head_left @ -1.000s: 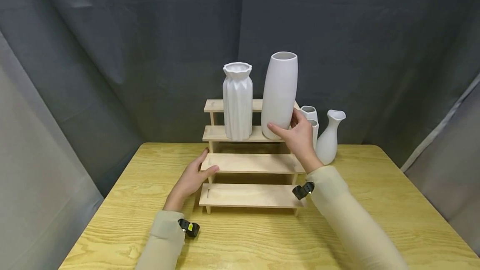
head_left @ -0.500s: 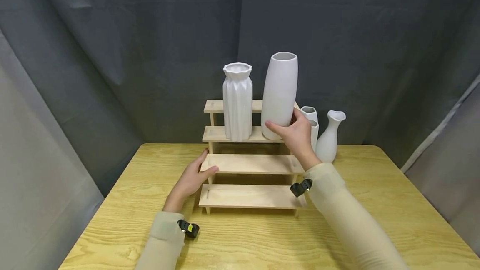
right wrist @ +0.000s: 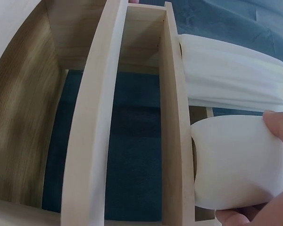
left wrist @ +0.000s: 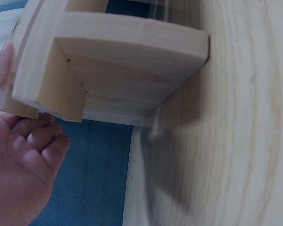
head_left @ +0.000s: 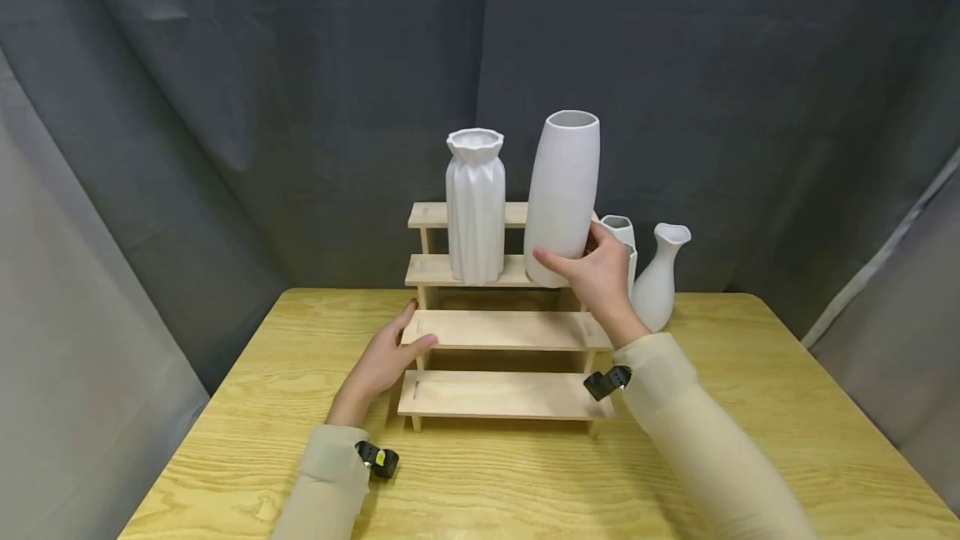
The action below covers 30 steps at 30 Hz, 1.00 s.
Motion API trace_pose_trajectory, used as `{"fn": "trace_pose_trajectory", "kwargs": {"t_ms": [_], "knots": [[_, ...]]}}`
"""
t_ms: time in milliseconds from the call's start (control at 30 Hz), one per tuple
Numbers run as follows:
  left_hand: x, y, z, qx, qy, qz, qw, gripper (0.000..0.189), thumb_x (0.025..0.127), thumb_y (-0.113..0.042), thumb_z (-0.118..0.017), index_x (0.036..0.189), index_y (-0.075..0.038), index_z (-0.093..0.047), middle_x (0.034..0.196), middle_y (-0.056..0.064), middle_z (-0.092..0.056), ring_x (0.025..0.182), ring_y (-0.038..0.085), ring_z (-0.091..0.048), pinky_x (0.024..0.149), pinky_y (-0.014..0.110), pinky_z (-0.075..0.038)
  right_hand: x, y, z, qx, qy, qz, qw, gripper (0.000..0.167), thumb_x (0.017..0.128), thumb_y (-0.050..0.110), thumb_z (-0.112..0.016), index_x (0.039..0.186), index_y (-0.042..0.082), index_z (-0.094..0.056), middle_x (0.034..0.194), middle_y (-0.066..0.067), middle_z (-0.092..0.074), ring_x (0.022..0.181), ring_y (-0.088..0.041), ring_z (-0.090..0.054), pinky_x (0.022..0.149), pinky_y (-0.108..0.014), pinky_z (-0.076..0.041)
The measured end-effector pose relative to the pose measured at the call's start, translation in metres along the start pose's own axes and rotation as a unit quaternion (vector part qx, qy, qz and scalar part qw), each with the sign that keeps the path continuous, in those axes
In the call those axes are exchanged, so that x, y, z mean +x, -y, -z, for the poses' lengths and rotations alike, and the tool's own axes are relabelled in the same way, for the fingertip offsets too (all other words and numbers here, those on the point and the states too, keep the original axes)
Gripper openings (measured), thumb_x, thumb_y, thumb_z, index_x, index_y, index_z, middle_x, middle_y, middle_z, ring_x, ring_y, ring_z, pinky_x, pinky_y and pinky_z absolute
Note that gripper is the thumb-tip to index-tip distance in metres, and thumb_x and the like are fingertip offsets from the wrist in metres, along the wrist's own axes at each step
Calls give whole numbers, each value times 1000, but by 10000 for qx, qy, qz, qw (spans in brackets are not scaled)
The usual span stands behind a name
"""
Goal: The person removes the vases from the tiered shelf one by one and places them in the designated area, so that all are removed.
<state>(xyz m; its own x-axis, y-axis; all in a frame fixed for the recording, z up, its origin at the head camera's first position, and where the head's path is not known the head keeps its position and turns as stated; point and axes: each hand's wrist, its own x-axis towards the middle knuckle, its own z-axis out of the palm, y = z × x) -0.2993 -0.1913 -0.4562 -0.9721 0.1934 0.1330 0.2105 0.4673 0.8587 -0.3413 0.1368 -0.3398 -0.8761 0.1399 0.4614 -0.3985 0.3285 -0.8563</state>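
My right hand (head_left: 597, 275) holds a tall smooth white vase (head_left: 564, 190) low on its body, thumb in front and fingers behind on the right. The vase leans slightly right, its base at the second tier from the top of a wooden stepped shelf (head_left: 506, 329); whether it bears weight there I cannot tell. To its left on that tier stands a pleated white vase (head_left: 476, 211), upright; it also appears in the right wrist view (right wrist: 231, 70). My left hand (head_left: 385, 361) grips the shelf's left end, thumb on top of a lower tier, fingers curled beneath (left wrist: 30, 141).
Behind my right hand, partly hidden, stand white angular vases (head_left: 619, 227). A slim white vase with a flared wavy mouth (head_left: 655, 286) stands right of them on the wooden table (head_left: 750, 407). Dark grey curtain (head_left: 337, 107) hangs behind the table's far edge.
The smooth vase in my right hand has shifted slightly down and to the right. My left hand has kept its hold on the shelf, and the pleated vase stays where it was.
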Motion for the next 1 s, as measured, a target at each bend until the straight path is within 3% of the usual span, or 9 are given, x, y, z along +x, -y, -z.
{"fn": "trace_pose_trajectory", "kwargs": {"t_ms": [333,600,833,1000], "knots": [[2,1,1,-5,21,22,10000,92,89,-61,-62,159,-20,-18,162,-2,-16,148,23,-14,118,48,-18,-10,3,8,-37,6,159,9999,74,65,35,-94,126,8,-63,118,-9,-67,107,-22,-63,90,-40,-53],[2,4,2,-255,29,-31,9997,90,93,-52,-64,159,-16,-16,163,3,-13,149,26,-10,117,53,-15,-18,7,10,22,109,104,9999,75,65,35,-94,128,10,-63,118,-7,-67,108,-20,-63,91,-39,-52],[1,4,3,-111,1,61,9999,92,89,-60,-63,160,-21,-18,163,-3,-15,148,23,-12,118,50,-18,-29,12,18,138,223,134,9996,74,66,33,-94,127,6,-62,117,-10,-67,107,-21,-63,90,-39,-54],[2,3,5,-71,3,-1,10000,92,90,-59,-62,160,-19,-17,162,-1,-15,148,24,-13,118,50,-18,-39,14,24,-45,272,65,9996,75,66,35,-94,127,5,-62,117,-11,-67,107,-23,-63,89,-41,-54]]}}
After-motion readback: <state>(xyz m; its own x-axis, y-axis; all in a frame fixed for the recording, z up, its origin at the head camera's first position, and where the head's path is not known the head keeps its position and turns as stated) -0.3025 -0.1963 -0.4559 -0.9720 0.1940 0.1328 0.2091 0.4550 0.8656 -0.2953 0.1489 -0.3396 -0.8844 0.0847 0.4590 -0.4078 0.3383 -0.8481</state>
